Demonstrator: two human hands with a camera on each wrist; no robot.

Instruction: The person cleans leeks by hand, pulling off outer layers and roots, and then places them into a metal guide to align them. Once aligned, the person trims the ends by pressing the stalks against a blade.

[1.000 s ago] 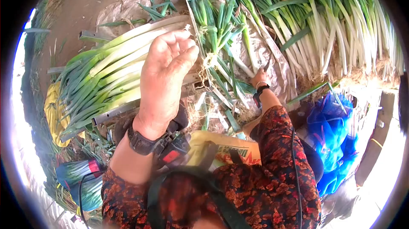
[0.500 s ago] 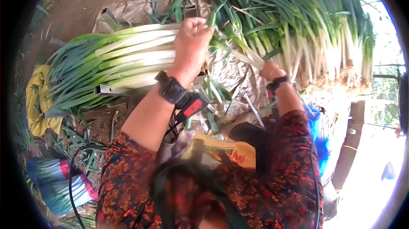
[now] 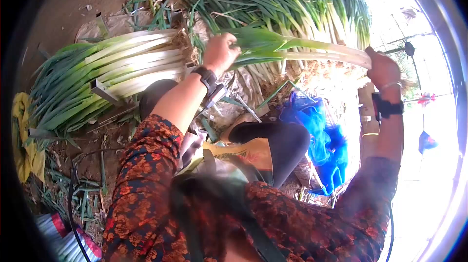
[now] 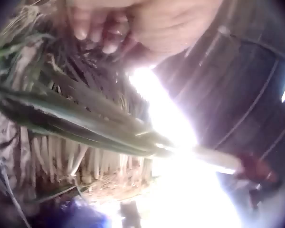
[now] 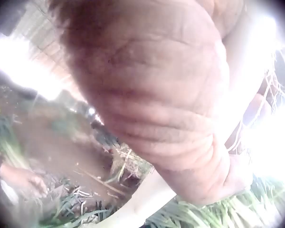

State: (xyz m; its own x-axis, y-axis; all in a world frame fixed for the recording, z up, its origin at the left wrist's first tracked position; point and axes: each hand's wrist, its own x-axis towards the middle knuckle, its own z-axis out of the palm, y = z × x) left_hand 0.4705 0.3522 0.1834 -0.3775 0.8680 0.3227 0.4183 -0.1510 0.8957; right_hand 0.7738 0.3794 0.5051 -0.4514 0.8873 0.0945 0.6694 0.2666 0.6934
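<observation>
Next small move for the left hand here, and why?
I'd probably close the left hand on the leafy end of the held leeks: the right hand grips their white end, while the left fingers, loosely curled beside that leafy end, don't appear to hold it.

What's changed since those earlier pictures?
The right hand has moved out to the right, holding the white ends of long green-topped stalks, now stretched out with their leaves near the left hand. The laid row of stalks stayed put.
</observation>
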